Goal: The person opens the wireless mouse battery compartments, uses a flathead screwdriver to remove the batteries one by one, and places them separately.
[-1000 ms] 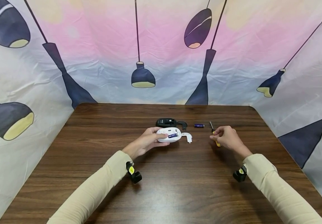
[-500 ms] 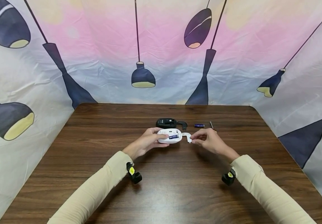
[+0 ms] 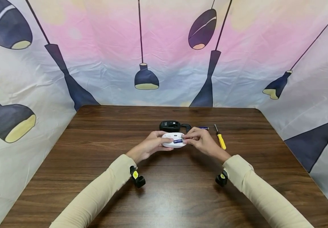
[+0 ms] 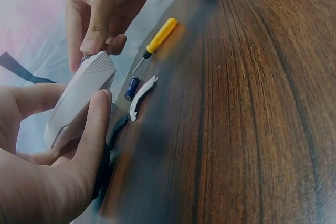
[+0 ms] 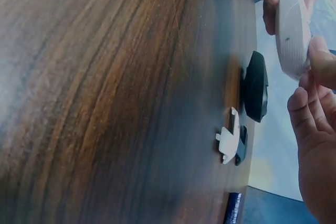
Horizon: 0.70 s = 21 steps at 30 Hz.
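My left hand (image 3: 151, 143) grips a white computer mouse (image 3: 168, 144), underside up, thumb on top and fingers beneath. Its battery bay is uncovered, with a blue battery (image 3: 178, 141) inside. At the mouse's right end my right hand (image 3: 202, 141) has thumb and fingertips together over the end of the bay. Between those fingertips the left wrist view shows a small metal piece (image 4: 86, 57), coiled like a spring, though too small to be sure. The white battery cover (image 5: 228, 140) lies on the table, hidden behind the right hand in the head view.
Behind the white mouse lies a black mouse (image 3: 169, 126), underside up, with its black cover (image 3: 186, 126) beside it. A loose blue battery (image 3: 204, 128) and a yellow-handled screwdriver (image 3: 221, 141) lie to the right on the brown wooden table (image 3: 164, 196).
My right hand has moved left from above the screwdriver, past the white cover, to the white mouse's right end. The screwdriver is now uncovered. My left hand keeps its hold, nearly still.
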Each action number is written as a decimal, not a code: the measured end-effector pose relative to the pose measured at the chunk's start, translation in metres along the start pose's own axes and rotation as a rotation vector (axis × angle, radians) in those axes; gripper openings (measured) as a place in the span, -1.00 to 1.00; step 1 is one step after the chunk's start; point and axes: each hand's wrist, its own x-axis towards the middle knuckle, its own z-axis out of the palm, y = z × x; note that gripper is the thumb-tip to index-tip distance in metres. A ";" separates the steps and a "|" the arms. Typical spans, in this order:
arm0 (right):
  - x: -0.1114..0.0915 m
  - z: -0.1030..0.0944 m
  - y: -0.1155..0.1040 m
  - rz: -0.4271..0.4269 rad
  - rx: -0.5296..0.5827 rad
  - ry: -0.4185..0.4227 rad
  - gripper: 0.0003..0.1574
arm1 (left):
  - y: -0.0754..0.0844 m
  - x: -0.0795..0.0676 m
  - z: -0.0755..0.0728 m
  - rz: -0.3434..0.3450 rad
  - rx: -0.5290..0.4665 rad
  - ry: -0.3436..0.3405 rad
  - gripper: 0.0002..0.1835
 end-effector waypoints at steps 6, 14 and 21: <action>0.001 0.005 0.003 -0.044 0.043 0.007 -0.84 | 0.000 0.000 0.000 -0.002 0.039 0.001 -0.51; 0.003 0.007 0.003 -0.066 0.008 0.027 -0.89 | 0.001 -0.001 0.001 0.002 0.061 -0.003 -0.50; 0.001 0.006 0.001 -0.051 -0.019 0.032 -0.87 | 0.001 -0.001 0.003 0.025 0.066 -0.025 -0.52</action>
